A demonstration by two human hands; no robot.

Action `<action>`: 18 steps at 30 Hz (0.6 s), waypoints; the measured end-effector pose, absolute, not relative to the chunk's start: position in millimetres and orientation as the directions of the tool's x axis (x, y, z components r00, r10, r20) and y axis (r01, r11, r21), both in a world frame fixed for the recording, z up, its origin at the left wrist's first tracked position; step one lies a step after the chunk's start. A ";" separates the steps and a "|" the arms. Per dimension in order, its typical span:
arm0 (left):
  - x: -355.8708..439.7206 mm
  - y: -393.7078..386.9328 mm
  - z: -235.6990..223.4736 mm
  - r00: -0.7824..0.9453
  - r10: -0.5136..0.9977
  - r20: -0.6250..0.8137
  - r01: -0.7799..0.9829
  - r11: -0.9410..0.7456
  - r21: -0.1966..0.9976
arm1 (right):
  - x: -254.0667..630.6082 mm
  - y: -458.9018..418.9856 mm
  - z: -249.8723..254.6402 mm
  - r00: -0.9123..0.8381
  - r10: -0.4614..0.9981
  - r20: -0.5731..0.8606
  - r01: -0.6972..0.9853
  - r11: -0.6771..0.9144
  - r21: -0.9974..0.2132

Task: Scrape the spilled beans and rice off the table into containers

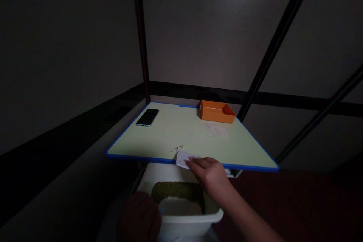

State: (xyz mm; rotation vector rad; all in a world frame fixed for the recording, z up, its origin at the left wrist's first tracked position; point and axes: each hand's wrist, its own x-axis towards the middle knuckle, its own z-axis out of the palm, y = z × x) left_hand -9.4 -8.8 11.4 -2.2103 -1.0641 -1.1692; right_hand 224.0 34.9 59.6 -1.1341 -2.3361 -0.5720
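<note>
My right hand (211, 176) pinches a flat white card (183, 159) at the table's front edge. Just beyond the card lie a few small dark grains (177, 148) on the tabletop. Below the edge is a white plastic tub (193, 219), with a band of small green grains (178, 189) gathered along its far inner side. At the tub's near left rim is my left hand (139, 215), fingers curled over it; a small light-blue bit shows beside the fingertips. Shadow hides much of that hand.
The pale table (164, 132) has a blue rim. On its left lies a dark-screened phone (148, 117). An orange open box (217, 112) stands at the back right, with a faint pinkish patch (216, 130) in front of it. Dark-framed wall panels (193, 38) rise behind.
</note>
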 end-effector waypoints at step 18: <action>-10.2 -4.9 15.4 0.385 0.404 0.830 0.755 -0.655 -0.031 | 214.8 50.2 68.0 -0.511 0.745 0.429 0.851 0.508 0.133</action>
